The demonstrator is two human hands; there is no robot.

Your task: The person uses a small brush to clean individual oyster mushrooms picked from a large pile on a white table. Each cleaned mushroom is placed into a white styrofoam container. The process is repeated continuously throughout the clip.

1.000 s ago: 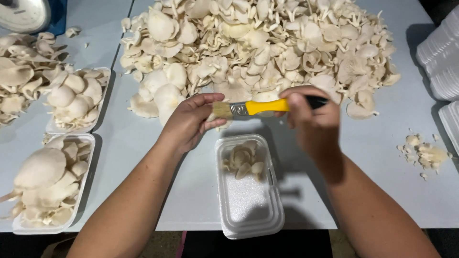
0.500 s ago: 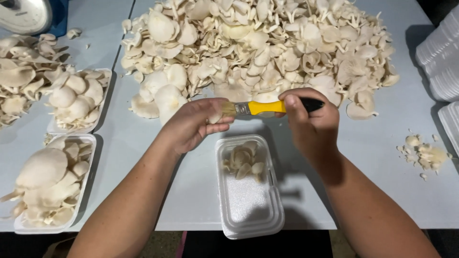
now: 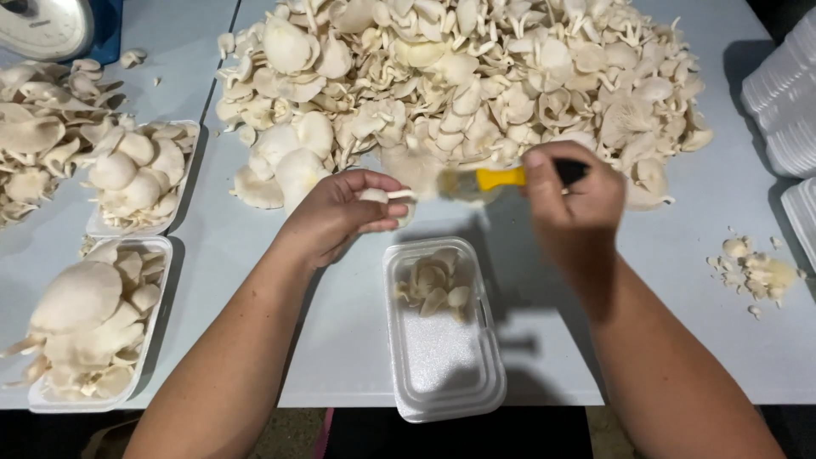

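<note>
- A small oyster mushroom is pinched between the fingertips of the left hand, just left of frame centre; it is held out above the table, seemingly so that its surface is offered to the bristles and any dirt falls clear.
- A brush with a yellow ferrule and dark handle is clamped in the closed right hand, right of centre; the bristles are pointed leftward at the mushroom and appear blurred, so contact cannot be told for certain.
- The two hands are kept a little apart, joined only by brush and mushroom; both are suspended over the upper end of a white foam tray, low in the centre, in which a few mushrooms are already laid at the top end, the rest being bare foam; this placing is judged to keep the drop short.
- A large heap of mushrooms is spread across the top of the frame, just behind the hands and within easy reach.
- Two filled trays are set at the left edge, with loose mushrooms above them and a scale in the upper left corner.
- Trimmings are scattered at the right; stacked empty trays are seen at the right edge.
- Nothing is seen between hands and tray; the pale table is left bare around it.
</note>
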